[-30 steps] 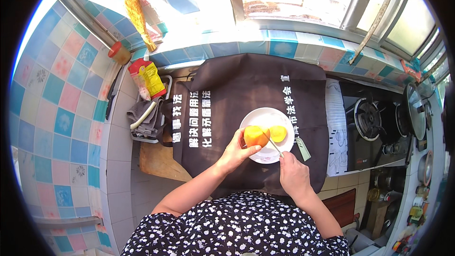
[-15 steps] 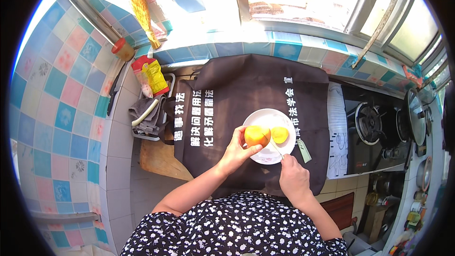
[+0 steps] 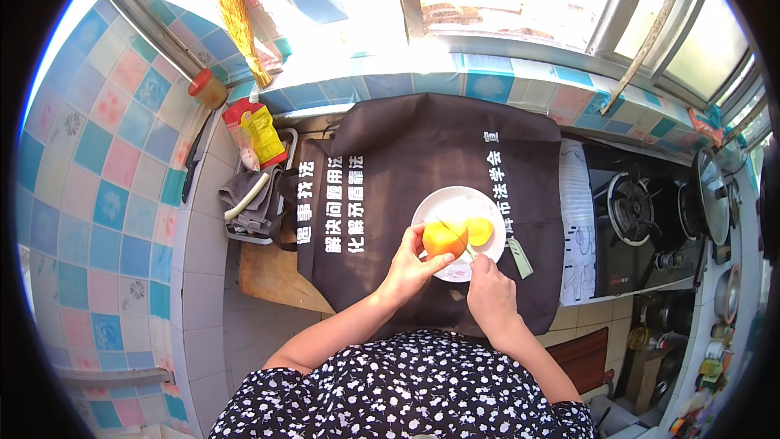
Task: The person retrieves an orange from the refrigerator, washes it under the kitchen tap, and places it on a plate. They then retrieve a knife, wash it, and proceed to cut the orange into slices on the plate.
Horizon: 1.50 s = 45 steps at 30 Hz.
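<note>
My left hand [image 3: 413,267] is closed round a rounded yellow-orange fruit [image 3: 444,239], which looks like a mango, and holds it over a white plate [image 3: 455,275]. In my right hand [image 3: 492,289] is a small knife [image 3: 470,252], gripped by its handle, most of which the fingers hide. Its blade lies against the fruit's right side, and a thin dark tip seems to show above the fruit. A cut yellow piece [image 3: 479,232] lies on the plate, just right of the fruit. Beside the plate's right rim rests a flat pale green strip [image 3: 520,260].
A dark cloth with white print [image 3: 390,187] covers the worktop under the plate. On the left stand a rack with grey cloths [image 3: 248,199] and a red-and-yellow packet [image 3: 258,136]. A gas hob [image 3: 632,206] is at the right, with a glass lid [image 3: 712,195] beyond.
My right hand has shifted left and slightly up toward the fruit, bringing the knife farther across it. The fruit has tilted a little in my left hand. The view has shifted slightly.
</note>
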### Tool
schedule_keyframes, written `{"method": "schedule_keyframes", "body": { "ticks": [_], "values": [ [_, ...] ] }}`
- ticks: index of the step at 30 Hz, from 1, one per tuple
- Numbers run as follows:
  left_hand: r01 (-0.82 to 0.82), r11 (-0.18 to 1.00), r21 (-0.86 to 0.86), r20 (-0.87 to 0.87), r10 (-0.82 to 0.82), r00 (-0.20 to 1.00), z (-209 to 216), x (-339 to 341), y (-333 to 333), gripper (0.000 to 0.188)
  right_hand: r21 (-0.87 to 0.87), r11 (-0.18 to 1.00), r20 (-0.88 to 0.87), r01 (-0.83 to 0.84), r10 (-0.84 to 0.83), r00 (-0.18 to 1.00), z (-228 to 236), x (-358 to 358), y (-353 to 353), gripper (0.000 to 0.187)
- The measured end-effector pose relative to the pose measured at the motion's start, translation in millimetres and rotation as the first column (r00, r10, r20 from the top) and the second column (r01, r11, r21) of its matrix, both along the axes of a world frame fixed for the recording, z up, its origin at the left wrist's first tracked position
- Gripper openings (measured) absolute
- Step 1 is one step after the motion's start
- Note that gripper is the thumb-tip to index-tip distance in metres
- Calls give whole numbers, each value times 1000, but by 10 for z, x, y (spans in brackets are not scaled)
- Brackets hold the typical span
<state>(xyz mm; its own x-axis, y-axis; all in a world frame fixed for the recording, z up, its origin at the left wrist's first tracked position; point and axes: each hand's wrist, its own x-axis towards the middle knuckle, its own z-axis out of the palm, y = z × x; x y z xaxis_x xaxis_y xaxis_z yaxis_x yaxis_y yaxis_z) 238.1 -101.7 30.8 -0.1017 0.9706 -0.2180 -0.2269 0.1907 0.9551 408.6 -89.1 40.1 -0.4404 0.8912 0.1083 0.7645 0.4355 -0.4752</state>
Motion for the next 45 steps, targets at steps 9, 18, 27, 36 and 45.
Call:
{"method": "schedule_keyframes", "body": {
  "ticks": [9, 18, 27, 36, 45],
  "values": [
    [94, 995, 25, 39, -95, 995, -115, -94, 24, 70, -284, 959, -53, 14, -30, 998, -14, -75, 179, 17],
    [209, 978, -8, 366, -192, 911, -19, -197, 65, 57, -340, 939, -81, 48, -80, 994, -167, 32, 299, 19],
    [-65, 998, 22, 399, 51, 916, -63, -102, 91, 55, -236, 972, -210, -18, -33, 977, 190, 16, 145, 22],
    [-133, 989, 65, 268, 111, 957, -132, 34, 126, 65, 43, 996, -173, -79, 85, 981, 143, -12, 38, 26],
    [-105, 985, 136, 167, 82, 983, 38, 106, 66, 66, -3, 1000, -98, -31, 31, 995, 103, -23, 14, 21]
  ]
}}
